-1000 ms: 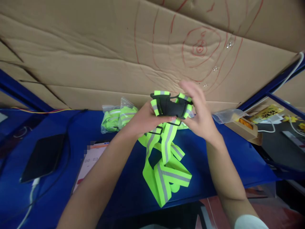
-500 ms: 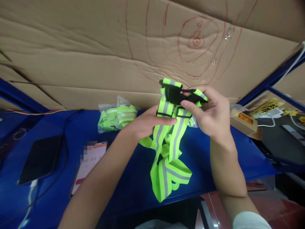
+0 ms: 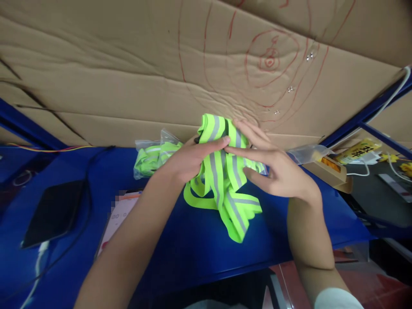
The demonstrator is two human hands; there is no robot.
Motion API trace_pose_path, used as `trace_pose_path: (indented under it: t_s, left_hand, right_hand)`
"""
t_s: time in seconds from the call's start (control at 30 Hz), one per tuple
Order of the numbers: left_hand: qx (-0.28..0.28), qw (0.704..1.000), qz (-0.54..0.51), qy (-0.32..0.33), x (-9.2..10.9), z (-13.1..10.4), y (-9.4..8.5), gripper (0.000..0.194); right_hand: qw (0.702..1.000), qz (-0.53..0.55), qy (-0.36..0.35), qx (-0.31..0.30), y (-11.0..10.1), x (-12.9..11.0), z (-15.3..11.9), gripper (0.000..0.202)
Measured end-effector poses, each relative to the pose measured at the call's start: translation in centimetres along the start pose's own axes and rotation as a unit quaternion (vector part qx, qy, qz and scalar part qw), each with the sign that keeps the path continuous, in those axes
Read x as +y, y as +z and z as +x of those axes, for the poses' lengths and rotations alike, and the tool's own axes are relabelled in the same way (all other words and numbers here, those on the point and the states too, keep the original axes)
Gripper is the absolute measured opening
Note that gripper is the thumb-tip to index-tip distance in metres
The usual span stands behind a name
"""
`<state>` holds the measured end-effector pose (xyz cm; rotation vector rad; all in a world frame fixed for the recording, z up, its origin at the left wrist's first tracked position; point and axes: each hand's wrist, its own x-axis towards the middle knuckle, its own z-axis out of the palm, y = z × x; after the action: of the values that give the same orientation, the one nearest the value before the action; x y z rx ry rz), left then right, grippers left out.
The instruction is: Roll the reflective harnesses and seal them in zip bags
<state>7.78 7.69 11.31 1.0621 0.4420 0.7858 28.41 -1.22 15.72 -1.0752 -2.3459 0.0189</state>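
A neon-yellow reflective strap harness (image 3: 216, 180) with grey stripes hangs folded in front of me, its lower loops reaching down towards the blue tabletop. My left hand (image 3: 191, 159) grips the folded upper part, thumb laid across the front and the other fingers hidden behind. Against the right side of the folds rests my right hand (image 3: 277, 167), fingers stretched and spread, index fingertip close to the left thumb. A bit of black shows between the straps at the top; the buckles are mostly hidden.
Clear bags of similar straps (image 3: 149, 159) lie left of my hands. A phone (image 3: 120, 214), partly behind my left forearm, and a dark tablet (image 3: 53, 212) with cables lie further left. At right are a plastic bag (image 3: 307, 153) and an open carton (image 3: 331, 171). Cardboard (image 3: 112, 94) stands behind.
The harness's black-buckled top has been folded over, so striped webbing now covers it. My right hand has let go of the top and opened flat beside the folds. The lower loops have swung.
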Motion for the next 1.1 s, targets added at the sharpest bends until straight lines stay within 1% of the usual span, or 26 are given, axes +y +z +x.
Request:
trace_pose_path:
  t_s: [0.03,0.1,0.13,0.17,0.23,0.3,0.37,0.4,0.43,0.57,0.6,0.67,0.73,0.8,0.83,0.9,0.97,1.0,1.07,1.1]
  left_hand:
    - [0.005,1.000,0.020,0.001,0.2,-0.2,-0.1,0.040]
    - [0.000,0.998,0.055,0.010,0.5,-0.5,-0.2,0.042]
    - [-0.006,0.998,0.066,0.012,0.5,-0.6,-0.1,0.044]
    - [-0.012,0.997,0.070,0.011,0.4,-0.7,0.0,0.045]
    - [-0.033,0.998,0.059,-0.002,0.0,-0.7,0.3,0.046]
    - [-0.080,0.996,0.029,-0.024,-0.4,-0.6,0.6,0.050]
    - [-0.132,0.990,0.004,-0.048,-0.8,-0.5,0.9,0.054]
    - [-0.146,0.987,0.002,-0.060,-0.9,-0.5,1.0,0.054]
    - [-0.147,0.987,0.005,-0.071,-1.0,-0.5,1.2,0.053]
    - [-0.098,0.988,0.043,-0.111,-0.9,-0.5,1.4,0.050]
    - [-0.099,0.987,0.051,-0.113,-0.8,-0.5,1.3,0.050]
    - [-0.120,0.984,0.072,-0.111,-0.7,-0.4,1.0,0.048]
    - [-0.152,0.977,0.093,-0.116,-0.9,-0.2,0.7,0.044]
    - [-0.182,0.971,0.093,-0.127,-1.1,0.0,0.6,0.042]
    - [-0.192,0.970,0.079,-0.128,-1.3,0.1,0.5,0.042]
    - [-0.200,0.973,0.035,-0.108,-1.6,0.3,0.5,0.044]
    - [-0.188,0.980,-0.003,-0.071,-1.6,0.4,0.4,0.050]
    - [-0.181,0.982,-0.014,-0.051,-1.5,0.4,0.3,0.056]
    - [-0.168,0.985,-0.021,-0.015,-1.0,0.2,0.2,0.065]
    - [-0.165,0.986,-0.021,0.000,-0.8,0.0,0.2,0.067]
  right_hand:
    - [0.999,0.036,0.013,0.021,0.0,0.1,0.0,0.055]
    - [0.990,0.093,0.056,0.086,0.3,0.7,0.1,0.068]
    - [0.984,0.115,0.079,0.109,0.5,1.0,0.2,0.071]
    - [0.979,0.133,0.098,0.119,0.7,1.2,0.3,0.071]
    - [0.974,0.152,0.121,0.115,1.1,1.5,0.4,0.063]
    - [0.967,0.167,0.142,0.128,1.5,1.4,0.5,0.055]
    - [0.956,0.199,0.168,0.135,1.8,1.3,0.5,0.052]
    - [0.950,0.219,0.177,0.134,1.9,1.3,0.6,0.050]
    - [0.945,0.239,0.179,0.133,2.0,1.4,0.6,0.047]
    - [0.936,0.290,0.145,0.138,2.2,2.4,0.7,0.035]
    - [0.932,0.302,0.147,0.137,2.2,2.5,0.7,0.035]
    - [0.926,0.314,0.157,0.137,2.1,2.5,0.7,0.035]
    - [0.927,0.301,0.157,0.157,2.1,2.1,0.6,0.036]
    - [0.932,0.258,0.156,0.203,2.4,1.6,0.5,0.036]
    - [0.935,0.221,0.151,0.234,2.7,1.4,0.4,0.036]
    - [0.938,0.125,0.131,0.296,3.5,1.0,0.4,0.036]
    - [0.937,0.037,0.090,0.335,4.4,0.9,0.4,0.038]
    - [0.936,0.007,0.058,0.347,4.8,0.8,0.5,0.040]
    - [0.934,-0.020,-0.005,0.358,5.2,0.7,0.7,0.043]
    - [0.935,-0.024,-0.029,0.353,5.2,0.5,0.8,0.045]
